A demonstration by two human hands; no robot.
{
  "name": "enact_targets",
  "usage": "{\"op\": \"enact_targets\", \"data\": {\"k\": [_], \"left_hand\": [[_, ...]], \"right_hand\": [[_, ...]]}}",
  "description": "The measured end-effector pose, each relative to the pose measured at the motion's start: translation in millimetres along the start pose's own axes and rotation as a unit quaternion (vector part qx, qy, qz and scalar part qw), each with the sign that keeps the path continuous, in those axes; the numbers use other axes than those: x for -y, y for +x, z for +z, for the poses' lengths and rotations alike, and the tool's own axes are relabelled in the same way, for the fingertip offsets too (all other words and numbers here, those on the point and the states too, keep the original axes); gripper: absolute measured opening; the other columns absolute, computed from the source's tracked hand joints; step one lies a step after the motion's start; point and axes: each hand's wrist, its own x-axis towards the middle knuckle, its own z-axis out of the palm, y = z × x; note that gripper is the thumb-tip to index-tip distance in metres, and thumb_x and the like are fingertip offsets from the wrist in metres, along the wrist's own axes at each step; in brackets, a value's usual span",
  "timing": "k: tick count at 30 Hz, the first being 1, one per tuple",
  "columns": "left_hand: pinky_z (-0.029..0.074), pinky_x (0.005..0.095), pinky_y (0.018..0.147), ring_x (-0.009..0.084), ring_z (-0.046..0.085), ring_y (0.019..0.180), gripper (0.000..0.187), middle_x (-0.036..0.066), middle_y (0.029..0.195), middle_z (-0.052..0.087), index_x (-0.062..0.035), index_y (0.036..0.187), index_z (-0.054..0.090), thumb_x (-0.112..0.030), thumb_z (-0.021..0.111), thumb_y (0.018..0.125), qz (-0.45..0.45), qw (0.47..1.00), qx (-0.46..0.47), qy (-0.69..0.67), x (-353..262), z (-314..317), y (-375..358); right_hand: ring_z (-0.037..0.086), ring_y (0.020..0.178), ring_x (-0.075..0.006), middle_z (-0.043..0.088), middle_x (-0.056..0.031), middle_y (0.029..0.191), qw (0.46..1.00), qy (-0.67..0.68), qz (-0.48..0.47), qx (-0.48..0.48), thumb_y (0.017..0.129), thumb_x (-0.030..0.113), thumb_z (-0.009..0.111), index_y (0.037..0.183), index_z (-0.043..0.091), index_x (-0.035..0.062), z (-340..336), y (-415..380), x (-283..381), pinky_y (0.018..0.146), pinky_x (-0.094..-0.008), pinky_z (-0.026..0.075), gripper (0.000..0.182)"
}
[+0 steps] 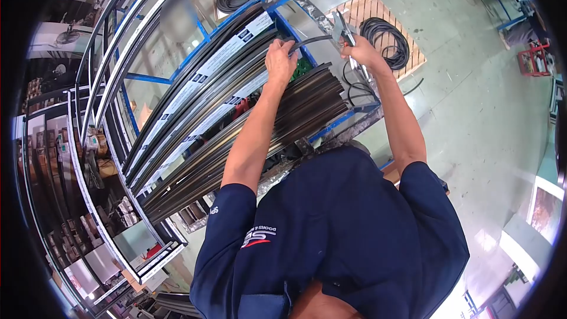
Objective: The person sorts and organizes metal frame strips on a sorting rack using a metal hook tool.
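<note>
Chest logo (258, 236), "DOORS &"; left sleeve (224, 220), "SP"

Both arms (253, 131) are stretched forward and angled inward. The left hand (280, 64) is held with its fingers (286, 45) curled, and the right hand (364, 55) is closed in a grip.

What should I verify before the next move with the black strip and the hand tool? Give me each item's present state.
1. Black strip steadied: ok, the left hand grips it.
2. Hand tool secured: ok, held in the right hand.
3. Strip seated in the tool: cannot tell; it reaches the tool's head in view, but the contact is too small to judge.
4. Left fingers away from the tool: ok, a stretch of strip shows between them.
5. Hands covered: not ok, both are bare.
6. Right hand clear of the black coil on the wooden pallet: cannot tell; they overlap in view.
</note>
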Motion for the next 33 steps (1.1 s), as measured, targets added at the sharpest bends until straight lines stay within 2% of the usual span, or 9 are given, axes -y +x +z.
{"op": "enact_targets", "data": {"k": [5,12,14,15,17,20,22,26,33], "left_hand": [[0.048,0.0447,0.079,0.0290,0.060,0.093,0.027,0.008,0.095,0.062,-0.0129,0.103,0.077,-0.019,0.078,0.077,0.016,0.999,-0.004,0.046,4.4,18.5,5.5],[0.046,0.0465,0.074,0.0299,0.060,0.089,0.020,0.009,0.090,0.062,-0.0159,0.096,0.078,-0.025,0.074,0.078,0.013,0.996,-0.033,0.081,1.4,28.7,6.3],[0.047,0.0460,0.062,0.0311,0.061,0.074,0.013,0.010,0.078,0.063,-0.0127,0.079,0.074,-0.025,0.070,0.079,0.038,0.985,-0.050,0.162,-12.3,18.9,10.0],[0.047,0.0474,0.064,0.0307,0.062,0.075,0.016,0.010,0.075,0.063,-0.0131,0.074,0.071,-0.027,0.067,0.079,-0.041,0.974,-0.052,0.216,-3.3,37.4,10.2],[0.045,0.0480,0.070,0.0288,0.062,0.085,0.015,0.008,0.087,0.064,-0.0156,0.073,0.072,-0.026,0.063,0.079,-0.037,0.960,-0.049,0.275,-5.4,36.1,10.3],[0.042,0.0453,0.080,0.0271,0.057,0.097,0.015,0.007,0.092,0.063,-0.0134,0.073,0.071,-0.021,0.061,0.079,-0.044,0.981,-0.140,0.129,5.7,62.0,4.0],[0.041,0.0444,0.080,0.0258,0.056,0.097,0.014,0.006,0.090,0.060,-0.0130,0.074,0.072,-0.022,0.062,0.078,-0.045,0.985,-0.123,0.114,-1.8,49.6,-1.6],[0.039,0.0422,0.084,0.0240,0.054,0.099,0.011,0.005,0.093,0.059,-0.0150,0.076,0.073,-0.023,0.066,0.077,-0.079,0.986,-0.095,0.109,-10.7,43.8,-1.2],[0.039,0.0449,0.085,0.0238,0.054,0.101,0.011,0.004,0.096,0.059,-0.0162,0.077,0.074,-0.024,0.066,0.076,-0.083,0.985,-0.106,0.103,-7.0,50.6,-1.2]], "right_hand": [[0.066,0.082,-0.0182,0.063,-0.0069,0.086,0.999,-0.045,0.015,0.002,0.079,0.012,0.067,0.108,0.062,-0.0014,3.5,33.4,-9.7,0.076,-0.0326,0.050,0.032],[0.061,0.077,-0.0174,0.064,-0.0077,0.083,0.984,-0.167,-0.032,0.052,0.077,0.018,0.067,0.103,0.063,0.0018,7.4,81.0,-12.4,0.072,-0.0343,0.049,0.031],[0.060,0.079,-0.0163,0.065,-0.0068,0.085,0.987,-0.154,-0.029,0.035,0.089,0.030,0.066,0.105,0.064,0.0030,8.6,121.1,-70.2,0.070,-0.0346,0.050,0.031],[0.061,0.079,-0.0159,0.066,-0.0069,0.087,0.974,-0.174,-0.125,0.078,0.093,0.034,0.064,0.110,0.064,0.0024,3.9,125.2,-70.3,0.069,-0.0350,0.050,0.036],[0.063,0.080,-0.0157,0.067,-0.0076,0.094,0.985,-0.074,-0.090,0.131,0.090,0.022,0.069,0.118,0.065,-0.0007,3.2,145.6,-77.3,0.068,-0.0334,0.053,0.036],[0.062,0.077,-0.0151,0.062,-0.0059,0.097,0.993,-0.052,0.041,0.100,0.093,0.007,0.061,0.116,0.060,-0.0002,12.2,115.3,-31.2,0.070,-0.0325,0.055,0.023],[0.063,0.074,-0.0163,0.062,-0.0061,0.093,0.986,-0.071,-0.008,0.153,0.089,0.002,0.059,0.111,0.060,-0.0013,2.1,133.1,-55.9,0.070,-0.0335,0.054,0.022],[0.063,0.067,-0.0159,0.062,-0.0043,0.081,0.984,-0.064,0.051,0.156,0.088,0.002,0.059,0.111,0.063,-0.0001,10.9,124.6,-33.3,0.061,-0.0285,0.048,0.023],[0.065,0.075,-0.0192,0.064,-0.0076,0.087,0.977,-0.128,0.070,0.156,0.086,0.006,0.064,0.113,0.063,-0.0034,17.5,131.0,-22.7,0.069,-0.0321,0.051,0.029]]}}
